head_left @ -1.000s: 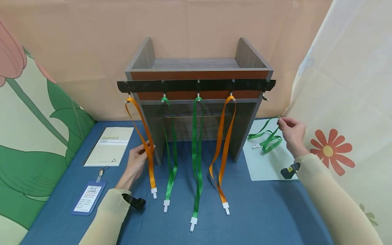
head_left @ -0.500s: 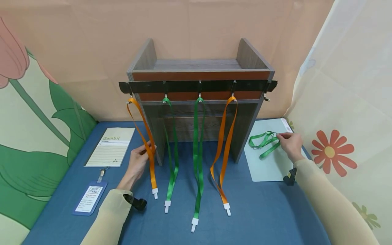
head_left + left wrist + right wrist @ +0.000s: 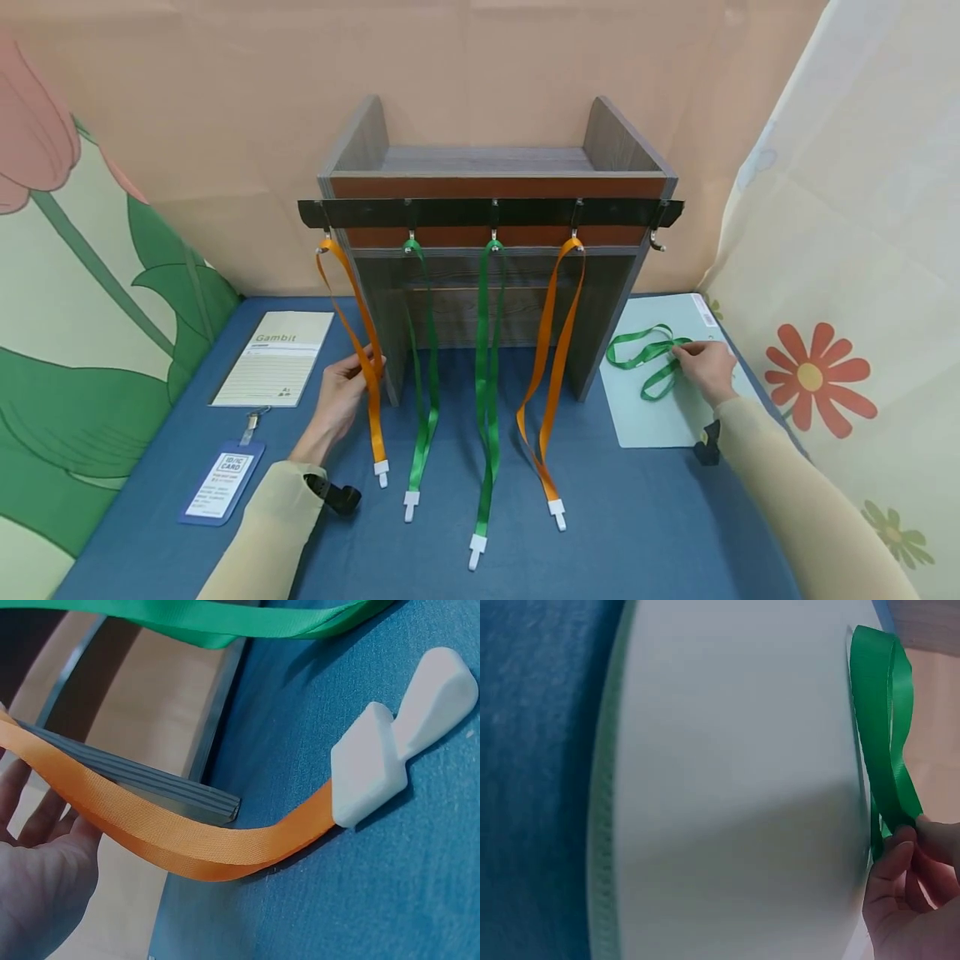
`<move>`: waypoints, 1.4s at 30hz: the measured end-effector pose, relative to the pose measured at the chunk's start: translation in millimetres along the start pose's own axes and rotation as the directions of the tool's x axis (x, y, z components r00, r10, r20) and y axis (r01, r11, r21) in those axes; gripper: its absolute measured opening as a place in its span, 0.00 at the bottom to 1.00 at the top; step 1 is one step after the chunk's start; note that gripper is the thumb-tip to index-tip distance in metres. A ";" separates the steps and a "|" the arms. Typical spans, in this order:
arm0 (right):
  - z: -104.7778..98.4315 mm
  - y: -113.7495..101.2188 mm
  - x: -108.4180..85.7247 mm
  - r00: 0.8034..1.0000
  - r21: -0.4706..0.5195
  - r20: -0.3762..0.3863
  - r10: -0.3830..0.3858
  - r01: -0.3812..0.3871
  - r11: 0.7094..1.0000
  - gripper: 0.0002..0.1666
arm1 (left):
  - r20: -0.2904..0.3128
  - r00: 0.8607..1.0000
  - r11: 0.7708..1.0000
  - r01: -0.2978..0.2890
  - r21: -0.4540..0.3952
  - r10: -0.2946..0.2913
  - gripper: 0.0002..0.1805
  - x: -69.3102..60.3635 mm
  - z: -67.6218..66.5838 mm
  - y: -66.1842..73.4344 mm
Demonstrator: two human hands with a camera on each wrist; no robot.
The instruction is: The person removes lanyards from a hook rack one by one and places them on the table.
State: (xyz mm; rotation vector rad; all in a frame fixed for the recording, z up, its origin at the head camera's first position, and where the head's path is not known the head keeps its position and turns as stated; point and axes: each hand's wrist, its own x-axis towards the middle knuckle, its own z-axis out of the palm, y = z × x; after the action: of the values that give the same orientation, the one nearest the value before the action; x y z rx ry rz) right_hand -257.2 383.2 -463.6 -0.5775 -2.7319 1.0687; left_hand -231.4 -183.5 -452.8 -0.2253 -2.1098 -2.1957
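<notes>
My left hand [image 3: 339, 402] is at the left orange lanyard [image 3: 377, 425], beside the front edge of the grey shelf's left side panel. In the left wrist view the orange strap [image 3: 202, 844] crosses in front of the left fingers [image 3: 41, 817], and its white clip [image 3: 367, 765] hangs free. Whether those fingers grip the strap or the panel is hidden. My right hand [image 3: 707, 367] pinches a loose green lanyard [image 3: 636, 337] over a pale board [image 3: 652, 425]. In the right wrist view, thumb and fingers hold the green strap [image 3: 877, 712] close together.
The grey wooden shelf [image 3: 592, 333] carries a black rail [image 3: 532, 212] with hooks. Two green lanyards [image 3: 483, 467] and another orange lanyard [image 3: 551, 417] hang there; the far-right hook [image 3: 657, 244] is bare. A notepad [image 3: 273, 358] and a blue ID card holder [image 3: 222, 483] lie left.
My right hand has come down and slightly left toward the board, with the green lanyard now heaped in a new shape. My left hand stays in place. The view has shifted slightly.
</notes>
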 end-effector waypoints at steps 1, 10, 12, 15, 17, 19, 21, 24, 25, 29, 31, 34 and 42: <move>-0.2 1.6 -0.5 1.000 -0.004 0.002 0.005 -0.005 1.000 0.23 | 0.003 1.000 1.000 0.001 0.003 -0.001 0.20 -0.9 1.4 2.9; -16.3 -2.7 -6.0 0.999 0.049 0.021 -0.031 0.030 0.998 0.24 | -0.015 1.000 1.000 0.007 -0.005 -0.007 0.20 2.4 -1.0 -6.7; -23.8 -10.9 -10.3 0.997 0.089 0.040 -0.069 0.065 0.994 0.26 | -0.018 1.000 1.000 0.006 -0.006 -0.006 0.21 2.9 -2.1 -9.5; -36.2 -30.3 -20.9 0.985 0.133 0.052 -0.162 0.153 0.979 0.28 | -0.016 1.000 1.000 -0.003 -0.004 0.002 0.23 3.7 -2.4 -11.5; -44.1 -48.2 -32.8 0.973 0.137 0.052 -0.226 0.218 0.966 0.28 | -0.012 1.000 1.000 -0.011 -0.006 0.011 0.24 3.8 -2.3 -11.7; -49.6 -67.2 -46.6 0.955 0.121 0.042 -0.295 0.288 0.950 0.26 | -0.014 1.000 1.000 -0.015 -0.009 0.015 0.24 3.5 -2.8 -11.6; -52.8 -86.8 -61.2 0.932 0.104 0.033 -0.360 0.355 0.929 0.24 | -0.023 1.000 1.000 -0.013 -0.011 0.012 0.24 2.9 -3.5 -11.5; -55.4 -114.0 -81.5 0.884 0.108 0.012 -0.468 0.464 0.879 0.20 | -0.030 1.000 1.000 -0.005 -0.008 0.004 0.23 2.2 -4.2 -11.1; -55.9 -122.1 -87.6 0.865 0.116 -0.001 -0.502 0.499 0.859 0.18 | -0.029 1.000 1.000 -0.003 -0.007 0.003 0.23 2.2 -4.2 -11.0; -55.7 -150.4 -107.4 0.761 0.143 -0.075 -0.644 0.648 0.748 0.12 | -0.014 1.000 1.000 0.002 -0.007 -0.002 0.24 2.4 -3.7 -10.2; -54.0 -163.1 -114.7 0.704 0.154 -0.116 -0.700 0.709 0.688 0.11 | -0.013 1.000 1.000 0.005 -0.010 -0.005 0.25 2.5 -3.7 -9.7; -50.8 -179.9 -121.2 0.641 0.170 -0.159 -0.751 0.767 0.619 0.12 | -0.018 1.000 1.000 0.012 -0.013 -0.012 0.24 2.7 -4.0 -8.8; -46.0 -209.5 -129.1 0.622 0.223 -0.210 -0.754 0.782 0.582 0.15 | -0.021 1.000 1.000 0.004 0.007 -0.004 0.22 3.4 -3.5 -10.3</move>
State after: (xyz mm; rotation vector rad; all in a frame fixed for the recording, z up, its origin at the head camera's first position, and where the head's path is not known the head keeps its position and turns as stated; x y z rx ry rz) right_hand -188.7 218.7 -287.8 0.5799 -2.2291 1.0925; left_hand -236.6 -186.4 -462.5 -0.1975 -2.1090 -2.1823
